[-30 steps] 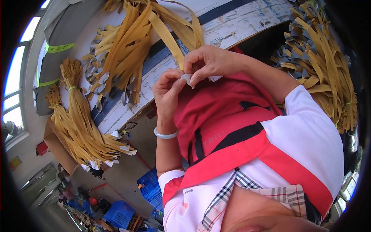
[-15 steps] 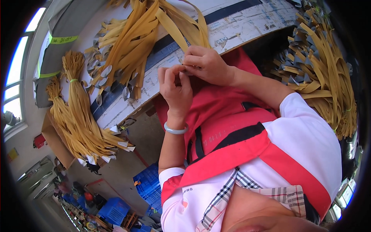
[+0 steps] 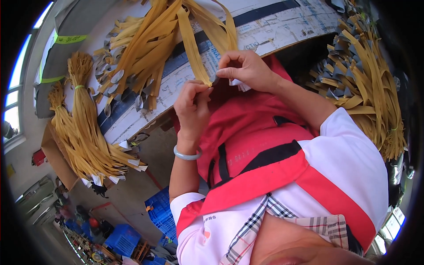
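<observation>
A mustard-yellow zipper strip (image 3: 193, 53) comes down over the table edge in front of me, and its second length loops down toward my right hand. My left hand (image 3: 192, 106) pinches the strip's near end between thumb and fingers. Right beside it, my right hand (image 3: 249, 70) has thumb and forefinger closed at a small grey tab (image 3: 213, 79) on that end. White pieces (image 3: 240, 85) show below the right hand's fingers, partly covered by them. A large heap of similar strips (image 3: 148, 48) with grey tabs lies on the table to the left.
Tied bundles of mustard strips (image 3: 84, 106) hang over the table's left end, above a cardboard box (image 3: 59, 157). Another big bundle (image 3: 366, 84) stands at the right. The worn white table (image 3: 274, 33) has a dark band along it. Blue crates (image 3: 161, 214) stand on the floor.
My hands have moved apart slightly, the left one down and left. The strip's end with its grey tab now shows between them, and white pieces have come into view under my right hand.
</observation>
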Tool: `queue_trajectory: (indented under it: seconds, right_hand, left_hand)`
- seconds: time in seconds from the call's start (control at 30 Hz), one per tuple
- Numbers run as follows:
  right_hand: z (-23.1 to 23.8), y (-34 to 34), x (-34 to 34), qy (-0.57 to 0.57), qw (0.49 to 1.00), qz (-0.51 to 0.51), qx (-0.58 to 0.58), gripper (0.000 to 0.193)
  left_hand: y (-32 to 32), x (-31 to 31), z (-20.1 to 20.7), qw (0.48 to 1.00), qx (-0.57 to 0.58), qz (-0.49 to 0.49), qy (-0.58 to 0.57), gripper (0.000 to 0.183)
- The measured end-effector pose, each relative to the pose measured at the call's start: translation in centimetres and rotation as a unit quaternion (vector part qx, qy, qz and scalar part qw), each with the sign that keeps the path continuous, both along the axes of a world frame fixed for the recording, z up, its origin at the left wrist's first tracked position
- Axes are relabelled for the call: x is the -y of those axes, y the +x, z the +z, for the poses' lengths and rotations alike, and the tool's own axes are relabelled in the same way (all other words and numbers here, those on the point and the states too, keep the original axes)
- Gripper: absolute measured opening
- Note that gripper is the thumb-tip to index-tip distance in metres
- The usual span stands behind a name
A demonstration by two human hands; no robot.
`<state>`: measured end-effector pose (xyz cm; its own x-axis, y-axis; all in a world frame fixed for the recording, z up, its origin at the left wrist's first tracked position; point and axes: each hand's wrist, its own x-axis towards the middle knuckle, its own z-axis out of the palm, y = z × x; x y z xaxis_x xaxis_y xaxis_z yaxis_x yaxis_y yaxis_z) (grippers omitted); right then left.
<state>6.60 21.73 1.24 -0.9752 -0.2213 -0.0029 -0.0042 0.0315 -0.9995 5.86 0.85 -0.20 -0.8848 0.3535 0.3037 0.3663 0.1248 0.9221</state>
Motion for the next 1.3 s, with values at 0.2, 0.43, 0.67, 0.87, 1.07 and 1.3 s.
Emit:
queue_trajectory:
  seconds: [0.2, 0.43, 0.67, 0.87, 1.07, 1.3]
  right_hand:
    - [-0.8, -1.2, -7.0, 0.081, 0.971, -0.212, -0.072, 0.019]
    - [-4.8, 3.2, -4.5, 0.223, 0.968, -0.101, 0.056, 0.024]
    - [-5.2, 2.5, -2.9, 0.081, 0.981, -0.077, 0.158, 0.013]
    - [-4.4, 4.7, -3.4, 0.14, 0.979, -0.095, -0.117, 0.011]
    - [-2.0, 2.9, -5.7, 0.038, 0.996, -0.002, -0.08, 0.009]
    - [0.3, -0.4, -4.9, 0.165, 0.98, 0.051, -0.096, 0.005]
  left_hand:
    - [-4.4, 12.8, 2.8, 0.931, -0.044, 0.363, 0.022, 0.015]
    - [-0.3, 3.5, -2.3, 0.987, 0.0, 0.086, -0.134, 0.013]
    - [0.9, -5.5, -7.2, 0.934, 0.303, 0.004, 0.188, 0.017]
    - [1.7, -7.9, -6.8, 0.817, 0.438, -0.073, 0.367, 0.025]
    - [0.4, -5.5, -3.2, 0.98, -0.185, -0.01, 0.078, 0.03]
    - [-2.7, -4.0, -1.9, 0.971, -0.234, 0.009, 0.054, 0.014]
